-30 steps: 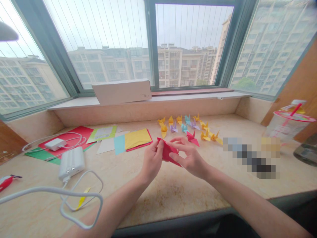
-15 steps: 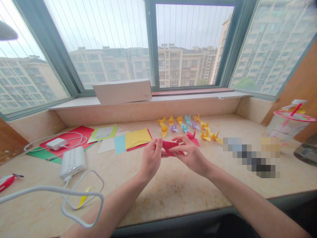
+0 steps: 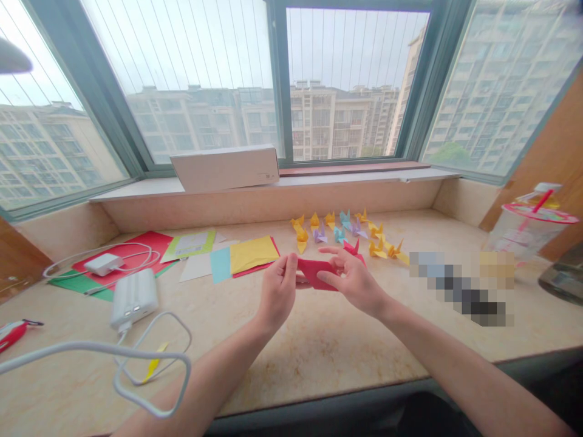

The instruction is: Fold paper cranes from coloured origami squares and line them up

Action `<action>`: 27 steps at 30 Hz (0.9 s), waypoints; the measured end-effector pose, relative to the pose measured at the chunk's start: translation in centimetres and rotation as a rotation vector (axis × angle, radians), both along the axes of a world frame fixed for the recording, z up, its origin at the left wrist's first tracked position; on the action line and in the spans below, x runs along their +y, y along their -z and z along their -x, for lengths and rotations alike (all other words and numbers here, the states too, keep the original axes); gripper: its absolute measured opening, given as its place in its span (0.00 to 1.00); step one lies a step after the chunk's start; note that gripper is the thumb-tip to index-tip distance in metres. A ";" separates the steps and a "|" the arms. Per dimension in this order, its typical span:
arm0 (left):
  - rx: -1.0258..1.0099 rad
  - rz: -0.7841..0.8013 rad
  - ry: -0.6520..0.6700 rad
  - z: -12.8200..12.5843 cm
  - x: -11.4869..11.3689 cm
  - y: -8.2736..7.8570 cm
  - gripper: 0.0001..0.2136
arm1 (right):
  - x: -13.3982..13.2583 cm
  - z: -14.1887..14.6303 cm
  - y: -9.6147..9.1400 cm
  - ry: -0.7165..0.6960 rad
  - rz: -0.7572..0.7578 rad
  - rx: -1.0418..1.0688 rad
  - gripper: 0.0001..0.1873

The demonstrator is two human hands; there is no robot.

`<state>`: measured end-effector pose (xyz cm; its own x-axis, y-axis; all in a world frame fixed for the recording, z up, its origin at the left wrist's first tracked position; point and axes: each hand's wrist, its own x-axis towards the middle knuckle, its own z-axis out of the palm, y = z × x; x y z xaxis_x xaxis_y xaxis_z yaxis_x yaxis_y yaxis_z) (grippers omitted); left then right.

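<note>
A folded piece of red paper [image 3: 314, 272] is held above the counter between both hands. My left hand [image 3: 281, 286] pinches its left end, thumb on top. My right hand [image 3: 357, 280] grips the right end, its thumb lying across the near face. Behind the right hand stands a red paper crane [image 3: 353, 247], partly hidden. Farther back are several folded cranes, among them a yellow crane [image 3: 300, 237], a blue crane [image 3: 340, 235] and a purple crane [image 3: 319, 233]. Left of my hands lies a stack of paper with a yellow sheet [image 3: 253, 255] on top.
A white power bank [image 3: 134, 297] with a looped white cable [image 3: 150, 411] occupies the left side, near red and green sheets. On the right are a plastic cup [image 3: 523, 230] with a red straw and a blurred-out patch. A white box [image 3: 225, 169] rests on the sill.
My right hand's fingers have shifted on the red paper, with the thumb now pressing its near face. The paper looks flatter and more squared. My left hand stays in place.
</note>
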<state>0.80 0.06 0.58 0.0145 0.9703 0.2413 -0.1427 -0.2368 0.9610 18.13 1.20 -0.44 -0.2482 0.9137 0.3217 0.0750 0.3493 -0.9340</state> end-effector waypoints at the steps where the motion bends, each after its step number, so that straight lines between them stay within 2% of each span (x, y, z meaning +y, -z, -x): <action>1: 0.002 0.000 -0.010 0.0 0.0 0.0 0.22 | 0.1 0.0 0.0 -0.005 0.018 0.034 0.28; 6: 0.001 -0.048 -0.049 0.2 0.1 -0.4 0.23 | 0.5 -0.4 -0.4 -0.046 0.103 0.178 0.32; 10: 0.040 -0.067 0.000 0.2 0.0 -0.6 0.19 | 0.6 -0.5 -0.3 -0.090 0.146 0.206 0.35; 15: 0.002 -0.052 -0.011 0.1 0.0 -0.6 0.17 | 0.6 -0.4 -0.1 -0.132 0.175 0.213 0.37; 20: -0.038 -0.031 -0.038 0.2 0.2 -0.6 0.18 | 0.5 -0.5 -0.4 -0.121 0.134 0.235 0.33; 27: -0.046 -0.046 -0.010 0.2 0.0 -0.9 0.18 | 0.5 -0.9 -0.9 -0.093 0.137 0.161 0.27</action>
